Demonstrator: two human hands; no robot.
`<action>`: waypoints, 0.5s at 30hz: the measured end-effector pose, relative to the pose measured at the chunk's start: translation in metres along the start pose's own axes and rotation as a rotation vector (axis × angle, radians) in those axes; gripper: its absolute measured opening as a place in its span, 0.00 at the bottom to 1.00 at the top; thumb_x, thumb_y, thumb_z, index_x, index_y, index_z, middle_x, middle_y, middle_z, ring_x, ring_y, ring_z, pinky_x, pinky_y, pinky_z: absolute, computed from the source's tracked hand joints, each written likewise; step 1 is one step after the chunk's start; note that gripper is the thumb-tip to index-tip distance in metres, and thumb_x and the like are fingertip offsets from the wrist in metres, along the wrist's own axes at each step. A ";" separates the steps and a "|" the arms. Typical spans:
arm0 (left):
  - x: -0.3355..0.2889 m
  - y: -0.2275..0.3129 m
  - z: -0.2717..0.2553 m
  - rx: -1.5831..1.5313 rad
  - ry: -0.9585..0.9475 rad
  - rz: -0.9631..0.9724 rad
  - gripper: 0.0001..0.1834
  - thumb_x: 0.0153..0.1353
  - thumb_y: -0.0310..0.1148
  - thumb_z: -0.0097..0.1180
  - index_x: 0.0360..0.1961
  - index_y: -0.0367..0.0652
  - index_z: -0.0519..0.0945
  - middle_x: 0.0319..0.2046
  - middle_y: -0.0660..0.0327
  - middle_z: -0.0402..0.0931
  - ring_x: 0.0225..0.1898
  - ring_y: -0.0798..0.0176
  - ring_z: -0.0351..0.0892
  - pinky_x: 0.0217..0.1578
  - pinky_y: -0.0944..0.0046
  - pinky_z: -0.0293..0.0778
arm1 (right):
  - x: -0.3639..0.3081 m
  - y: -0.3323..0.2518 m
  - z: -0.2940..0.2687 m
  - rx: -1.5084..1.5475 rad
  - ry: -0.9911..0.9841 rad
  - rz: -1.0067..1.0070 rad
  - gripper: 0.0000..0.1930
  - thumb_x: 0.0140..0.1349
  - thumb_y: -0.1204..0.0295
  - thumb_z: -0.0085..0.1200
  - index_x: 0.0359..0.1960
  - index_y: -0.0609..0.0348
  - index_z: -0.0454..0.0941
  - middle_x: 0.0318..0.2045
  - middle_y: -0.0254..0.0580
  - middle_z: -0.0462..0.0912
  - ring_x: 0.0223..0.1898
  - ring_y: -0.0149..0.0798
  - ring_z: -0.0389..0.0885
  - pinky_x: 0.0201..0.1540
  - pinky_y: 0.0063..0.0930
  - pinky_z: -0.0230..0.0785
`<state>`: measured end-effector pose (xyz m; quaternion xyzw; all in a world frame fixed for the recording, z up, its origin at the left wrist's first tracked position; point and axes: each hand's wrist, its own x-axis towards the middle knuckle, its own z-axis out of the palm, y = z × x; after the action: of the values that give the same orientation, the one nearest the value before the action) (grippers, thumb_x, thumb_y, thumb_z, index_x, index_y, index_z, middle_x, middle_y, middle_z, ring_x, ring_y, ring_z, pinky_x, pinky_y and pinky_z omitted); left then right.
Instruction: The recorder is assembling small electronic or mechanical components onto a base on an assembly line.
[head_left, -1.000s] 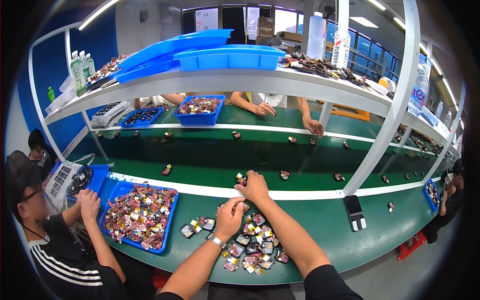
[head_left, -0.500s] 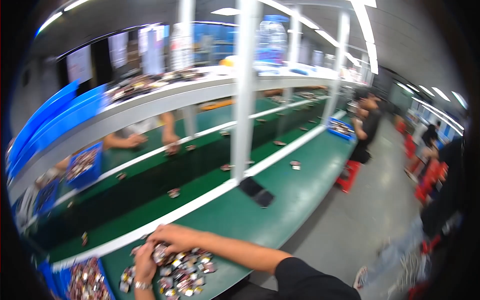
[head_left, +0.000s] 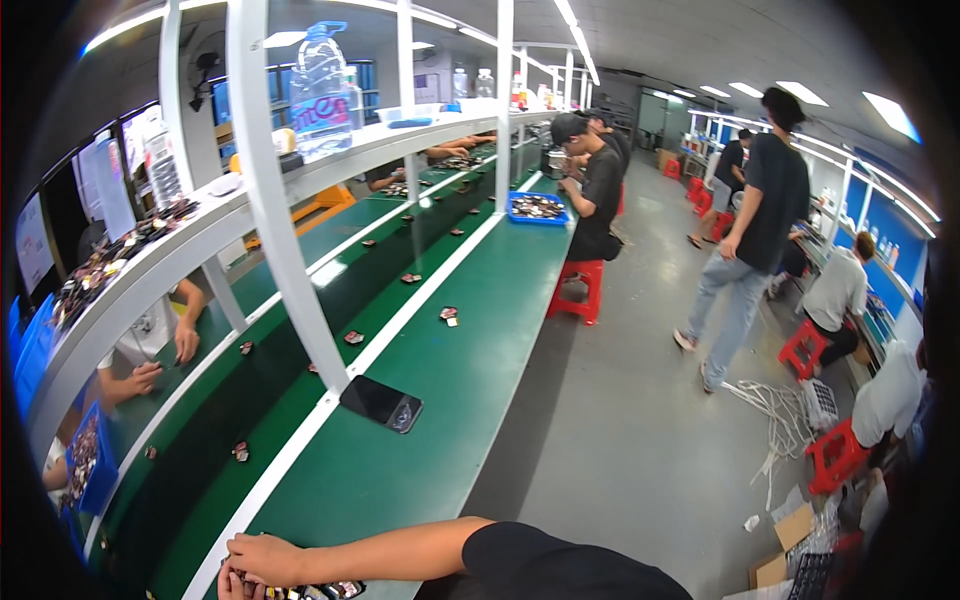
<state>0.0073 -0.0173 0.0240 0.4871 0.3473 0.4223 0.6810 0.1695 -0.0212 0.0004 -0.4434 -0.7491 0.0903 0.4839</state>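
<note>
My right hand (head_left: 266, 560) reaches in from the lower edge, over the near left end of the green bench (head_left: 420, 370). Its fingers are bent and closed, and dark bits show under them. Close against it, my left hand (head_left: 234, 586) is mostly cut off by the lower edge; its visible fingers are curled. What the two hands grip is hidden. Beside and under them lies a pile of small electronic parts (head_left: 320, 591), dark with silver, white and yellow patches. A black smartphone (head_left: 382, 404) rests farther up the bench next to a white post.
Scattered small parts (head_left: 411, 278) lie along the dark green conveyor belt (head_left: 290, 400). A white post (head_left: 285, 220) carries the overhead shelf (head_left: 170, 245). Blue trays of parts (head_left: 538, 208) stand by co-workers. One person (head_left: 765, 200) stands in the aisle, near red stools (head_left: 580, 290) and tangled cable (head_left: 775, 420).
The view has swung right and up, so the hands and pile now sit at the lower left edge. The near blue tray has left the picture. My hands stay close together.
</note>
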 end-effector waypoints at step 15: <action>-0.003 0.000 -0.002 0.015 0.123 0.022 0.25 0.69 0.35 0.51 0.61 0.30 0.65 0.56 0.47 0.69 0.53 0.54 0.72 0.53 0.58 0.74 | 0.012 0.015 0.023 -0.134 -0.014 -0.171 0.09 0.50 0.65 0.55 0.29 0.57 0.78 0.30 0.42 0.77 0.35 0.46 0.79 0.37 0.36 0.75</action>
<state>0.0042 -0.0189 0.0233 0.4692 0.3862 0.4563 0.6499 0.1573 0.0036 -0.0119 -0.4087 -0.7919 0.0016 0.4537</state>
